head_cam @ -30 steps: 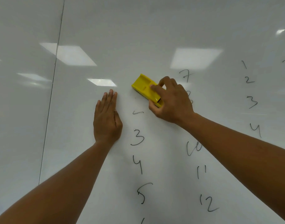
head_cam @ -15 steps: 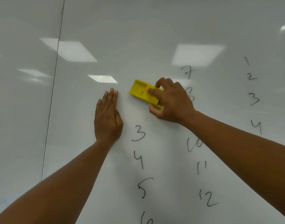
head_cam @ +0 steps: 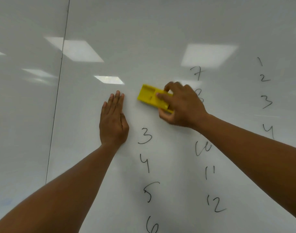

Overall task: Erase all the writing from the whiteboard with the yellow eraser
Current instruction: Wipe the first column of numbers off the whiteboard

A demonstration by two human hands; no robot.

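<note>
The yellow eraser (head_cam: 151, 98) is a flat rectangular block of bright plastic with shallow moulded recesses in its back, lying slantwise against the whiteboard (head_cam: 160, 31). The right hand (head_cam: 180, 106) grips its nearer end: the forefinger lies stretched along the back, the other fingers curl over the upper edge, and the thumb hooks under the lower edge. The free end juts out past the fingertips toward the left hand (head_cam: 113, 121), which rests flat on the board, fingers straight and close together, holding nothing; a small gap separates its fingertips from the eraser. Just under the thumb sits a handwritten 3 (head_cam: 144, 136), with 4, 5 and 6 running down below it. Behind the right knuckles a 7 (head_cam: 196, 73) shows, and below the wrist 11 and 12. Farther out beyond that hand, a column 1 to 4 (head_cam: 265, 91).
</note>
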